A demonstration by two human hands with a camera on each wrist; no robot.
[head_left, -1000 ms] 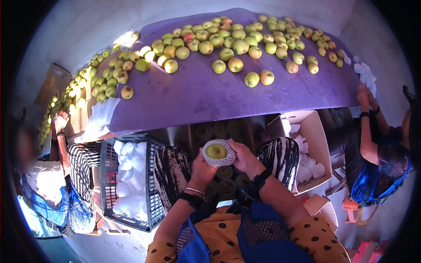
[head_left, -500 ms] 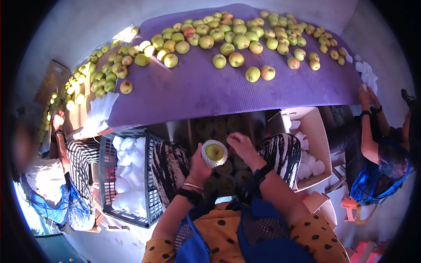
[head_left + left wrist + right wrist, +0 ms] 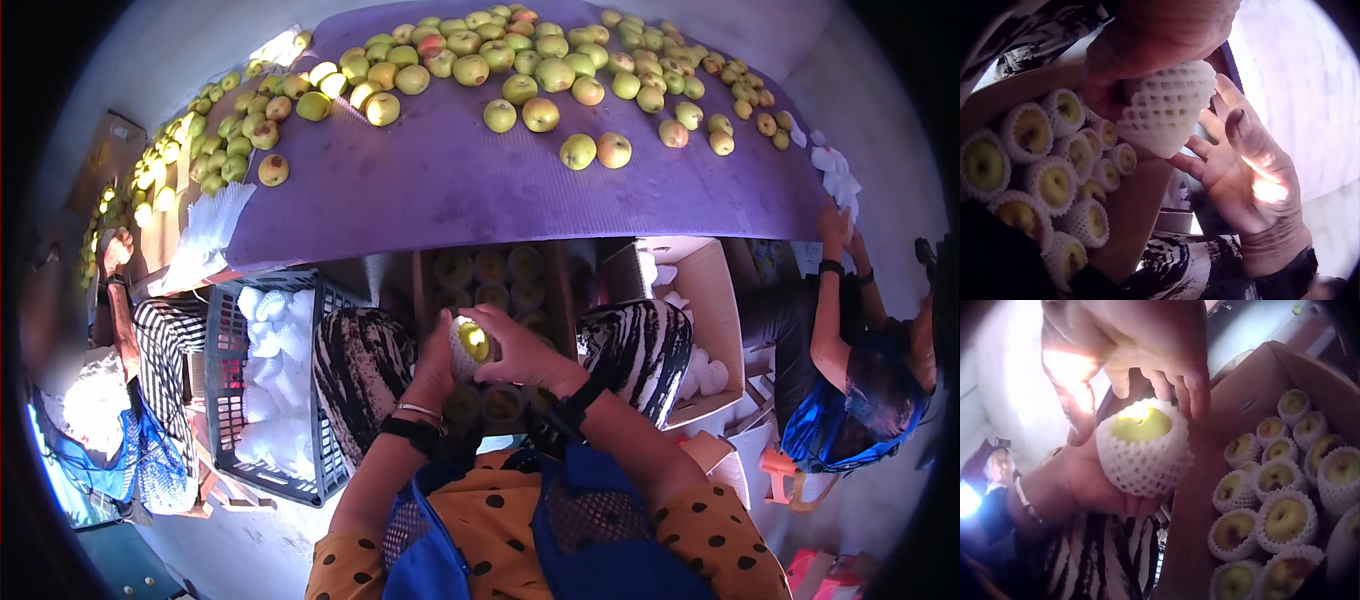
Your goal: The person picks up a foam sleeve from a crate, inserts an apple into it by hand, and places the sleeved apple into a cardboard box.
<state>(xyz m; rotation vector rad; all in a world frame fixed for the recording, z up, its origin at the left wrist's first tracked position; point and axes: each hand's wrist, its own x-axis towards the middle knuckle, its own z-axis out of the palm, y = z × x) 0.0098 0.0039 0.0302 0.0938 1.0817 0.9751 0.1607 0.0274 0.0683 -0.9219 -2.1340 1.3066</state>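
My left hand (image 3: 432, 362) holds a yellow-green apple (image 3: 1141, 427) from below and the side. A white foam net (image 3: 1169, 103) wraps the apple, its scalloped rim leaving the top bare. My right hand (image 3: 525, 352) arches over the apple with thumb and fingers spread apart, the fingertips right by the net's rim. In the left wrist view its palm faces the fruit. Between the knees, below both hands, stands a cardboard box (image 3: 1190, 544) with several net-wrapped apples (image 3: 1285, 520) set in it, tops up.
Many loose apples (image 3: 470, 70) lie on a purple-covered table (image 3: 430, 190) ahead. A black plastic crate (image 3: 325, 400) of foam nets (image 3: 270, 380) stands left; a carton (image 3: 735, 350) with more nets stands right. People sit on both sides, arms at the table.
My right hand, drawn off the apple half a second ago, has come back over it. My left hand keeps its hold and has turned the apple. The head view has shifted slightly.
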